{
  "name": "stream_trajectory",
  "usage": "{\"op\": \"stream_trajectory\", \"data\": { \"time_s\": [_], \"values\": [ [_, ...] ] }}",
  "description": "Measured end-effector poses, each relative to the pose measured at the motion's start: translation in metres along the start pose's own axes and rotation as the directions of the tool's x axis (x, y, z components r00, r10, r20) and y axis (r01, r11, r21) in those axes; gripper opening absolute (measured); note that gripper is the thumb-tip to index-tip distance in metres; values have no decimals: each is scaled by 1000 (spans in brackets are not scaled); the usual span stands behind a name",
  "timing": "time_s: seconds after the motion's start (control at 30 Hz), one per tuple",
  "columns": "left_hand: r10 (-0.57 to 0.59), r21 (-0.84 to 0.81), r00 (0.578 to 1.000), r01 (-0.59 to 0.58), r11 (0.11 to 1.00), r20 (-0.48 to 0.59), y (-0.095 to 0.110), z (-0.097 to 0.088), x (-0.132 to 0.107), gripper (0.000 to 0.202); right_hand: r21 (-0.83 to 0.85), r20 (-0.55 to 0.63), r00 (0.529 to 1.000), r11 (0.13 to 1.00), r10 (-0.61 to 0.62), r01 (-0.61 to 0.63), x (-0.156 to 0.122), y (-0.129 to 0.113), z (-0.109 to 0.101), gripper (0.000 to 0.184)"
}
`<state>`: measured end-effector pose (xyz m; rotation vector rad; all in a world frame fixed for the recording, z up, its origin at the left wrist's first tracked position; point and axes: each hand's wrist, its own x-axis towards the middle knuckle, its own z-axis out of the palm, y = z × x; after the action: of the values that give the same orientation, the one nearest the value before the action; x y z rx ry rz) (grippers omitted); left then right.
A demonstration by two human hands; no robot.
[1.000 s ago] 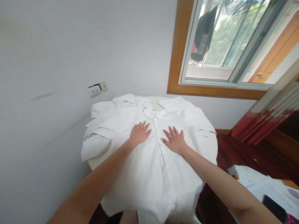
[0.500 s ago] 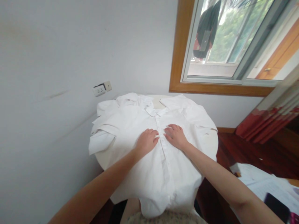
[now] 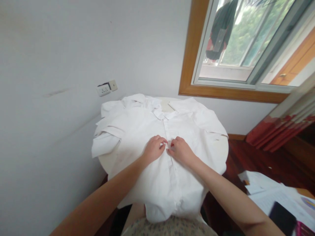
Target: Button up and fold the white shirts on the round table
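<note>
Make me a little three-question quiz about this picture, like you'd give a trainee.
1. True or false: the collar of the white shirt is nearer the wall than the left hand and right hand are.
2. In this view, where is the socket? A) on the curtain; B) left of the wooden window frame; C) among the papers.
3. Which part of the shirt are both hands' fingers at?

Key:
1. True.
2. B.
3. The front placket.
</note>
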<state>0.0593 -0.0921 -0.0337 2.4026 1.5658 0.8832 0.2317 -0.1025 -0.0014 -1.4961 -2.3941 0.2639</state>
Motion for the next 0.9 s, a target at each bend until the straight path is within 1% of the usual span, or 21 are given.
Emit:
{"op": "stream_trajectory", "data": {
  "time_s": [0.13, 0.23, 0.33, 0.4, 0.5, 0.6, 0.67, 0.8, 0.9],
  "values": [
    [-5, -2, 1000, 5, 1000, 12, 2, -1, 1, 17, -94, -29, 999, 995, 38, -40, 1, -10, 2, 19],
    [15, -2, 1000, -15, 1000, 21, 3, -1, 1, 18, -68, -43, 999, 997, 29, -32, 3, -9, 4, 14],
    [37, -6, 999, -37, 999, 29, 6, -4, 1, 19, 82, -67, 997, 996, 36, -30, 7, 4, 4, 11],
    [28, 1, 997, -28, 1000, 65, 9, -8, 3, 18, 228, -36, 997, 972, 68, -58, 9, 15, 4, 10],
    [-41, 19, 986, 39, 999, 162, 15, -12, 8, 15, 411, 24, 997, 909, 70, -74, 10, 31, 4, 12],
    [-126, 61, 965, 115, 991, 230, 21, -12, 13, 15, 515, 21, 998, 855, 63, -65, 11, 38, 6, 14],
    [-147, 113, 964, 124, 986, 222, 24, -8, 14, 16, 571, 15, 996, 817, 83, -76, 11, 39, 7, 14],
    [-126, 195, 983, 99, 976, 135, 28, 1, 10, 14, 672, -21, 991, 736, 133, -84, 10, 35, 6, 11],
    [-115, 206, 987, 90, 974, 111, 27, 5, 7, 13, 755, 19, 990, 647, 140, -106, 9, 31, 7, 11]
  ]
}}
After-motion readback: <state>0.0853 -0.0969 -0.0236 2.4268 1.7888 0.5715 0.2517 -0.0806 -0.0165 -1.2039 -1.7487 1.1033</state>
